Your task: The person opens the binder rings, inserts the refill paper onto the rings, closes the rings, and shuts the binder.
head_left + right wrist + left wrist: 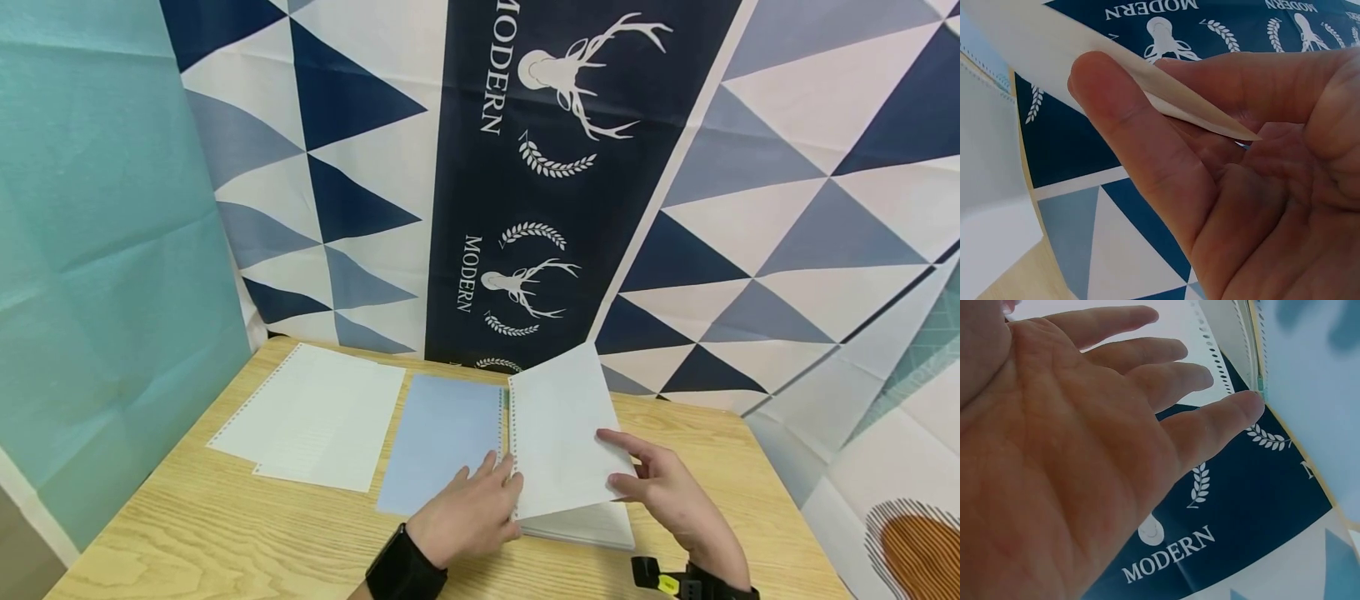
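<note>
My right hand [671, 483] pinches the right edge of a white sheet of paper [566, 433], which has a row of punched holes down its left side. The sheet is raised and tilted over a stack of white paper [592, 527]. In the right wrist view the thumb [1129, 119] lies on one face of the paper [1016, 44], with fingers behind it. My left hand [472, 508] has its fingers extended, fingertips right at the punched edge. Beside the stack lies a light blue punched cover [442, 442], partly hidden by the left hand.
Loose white punched sheets [322, 417] overlap each other on the left side of the wooden table [247, 533]. Patterned cloth [360, 167] hangs behind the table's back edge, and a teal cloth [112, 250] hangs at the left.
</note>
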Action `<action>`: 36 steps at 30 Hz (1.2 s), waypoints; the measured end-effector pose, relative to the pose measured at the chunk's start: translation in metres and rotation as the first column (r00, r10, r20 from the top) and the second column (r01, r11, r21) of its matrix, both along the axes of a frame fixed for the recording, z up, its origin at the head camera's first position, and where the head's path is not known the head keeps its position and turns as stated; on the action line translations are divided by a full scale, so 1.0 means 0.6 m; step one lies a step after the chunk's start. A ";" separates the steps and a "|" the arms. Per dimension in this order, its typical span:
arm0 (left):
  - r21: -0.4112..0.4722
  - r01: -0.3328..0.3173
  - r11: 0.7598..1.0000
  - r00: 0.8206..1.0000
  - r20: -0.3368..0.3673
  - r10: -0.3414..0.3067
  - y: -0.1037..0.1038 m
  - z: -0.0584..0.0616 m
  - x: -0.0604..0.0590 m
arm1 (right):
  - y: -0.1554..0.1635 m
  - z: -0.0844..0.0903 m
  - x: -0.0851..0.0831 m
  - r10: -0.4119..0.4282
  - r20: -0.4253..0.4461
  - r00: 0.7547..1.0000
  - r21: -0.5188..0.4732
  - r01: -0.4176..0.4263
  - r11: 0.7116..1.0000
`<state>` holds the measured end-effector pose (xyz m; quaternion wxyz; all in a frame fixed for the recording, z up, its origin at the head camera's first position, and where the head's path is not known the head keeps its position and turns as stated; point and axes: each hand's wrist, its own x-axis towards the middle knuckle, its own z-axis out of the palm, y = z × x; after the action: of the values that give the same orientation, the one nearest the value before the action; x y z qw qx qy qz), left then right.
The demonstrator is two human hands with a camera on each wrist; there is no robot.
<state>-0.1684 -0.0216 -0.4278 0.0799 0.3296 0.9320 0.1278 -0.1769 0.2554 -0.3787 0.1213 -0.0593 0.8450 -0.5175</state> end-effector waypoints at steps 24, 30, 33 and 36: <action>-0.038 -0.029 0.999 0.999 0.024 0.030 0.005 -0.008 -0.004 | -0.015 -0.015 -0.009 -0.135 0.021 0.991 0.145 0.131 0.981; -0.052 -0.027 0.998 0.999 0.029 0.029 0.004 -0.007 -0.004 | -0.003 -0.023 -0.014 -0.212 0.024 0.977 0.239 0.200 0.950; -0.059 -0.031 0.998 0.999 0.022 0.032 0.005 -0.007 -0.005 | -0.001 -0.022 -0.013 -0.207 0.008 0.978 0.228 0.199 0.953; -0.061 -0.035 0.998 0.999 0.009 0.036 0.005 -0.008 -0.005 | 0.000 -0.018 -0.011 -0.189 -0.027 0.982 0.196 0.191 0.962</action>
<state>-0.1714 -0.0183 -0.4325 0.0923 0.3098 0.9408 0.1023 -0.1837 0.2553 -0.3894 0.0730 0.0324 0.8945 -0.4399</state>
